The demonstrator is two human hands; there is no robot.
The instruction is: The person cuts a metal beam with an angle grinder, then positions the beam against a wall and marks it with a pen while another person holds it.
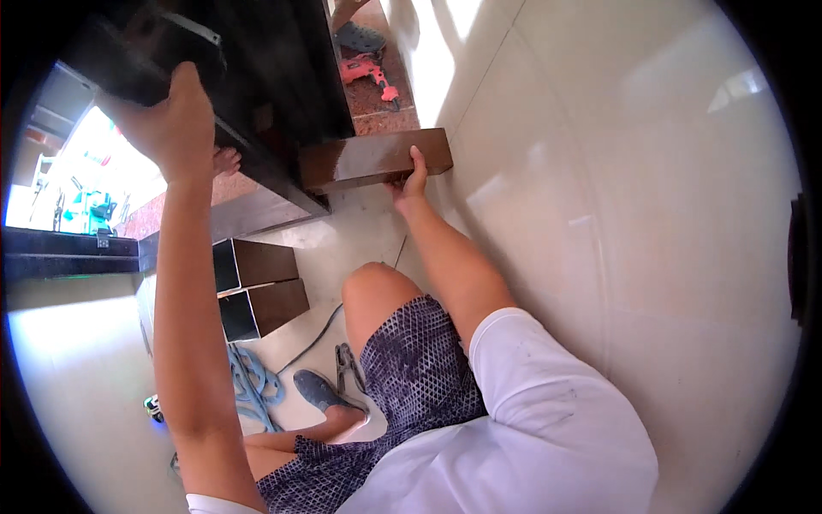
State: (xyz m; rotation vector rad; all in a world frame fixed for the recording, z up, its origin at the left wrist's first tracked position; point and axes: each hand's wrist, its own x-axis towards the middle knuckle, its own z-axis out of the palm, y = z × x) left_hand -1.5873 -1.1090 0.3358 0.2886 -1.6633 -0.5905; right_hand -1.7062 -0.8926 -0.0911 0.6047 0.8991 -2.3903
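Note:
At the upper left, my left hand [175,128] is closed against a black piece [167,64] with a metal strip on it. Its thumb points up along the dark surface, and its other fingers are mostly hidden. My right hand [415,180] grips the near side of a brown rectangular box-section piece [368,161], thumb on top and fingers below. The piece lies crosswise, its left end against a large dark frame [291,77]. Just right of my left wrist show what look like another person's fingers [227,160].
Two open-ended brown rectangular tubes [265,264] sit on the tiled floor [616,214], near a blue coiled hose or strap [253,381], a cable [312,338] and a dark clamp [347,368]. A red power tool [370,75] lies on a reddish stone ledge beyond the frame, near a dark shoe [360,37].

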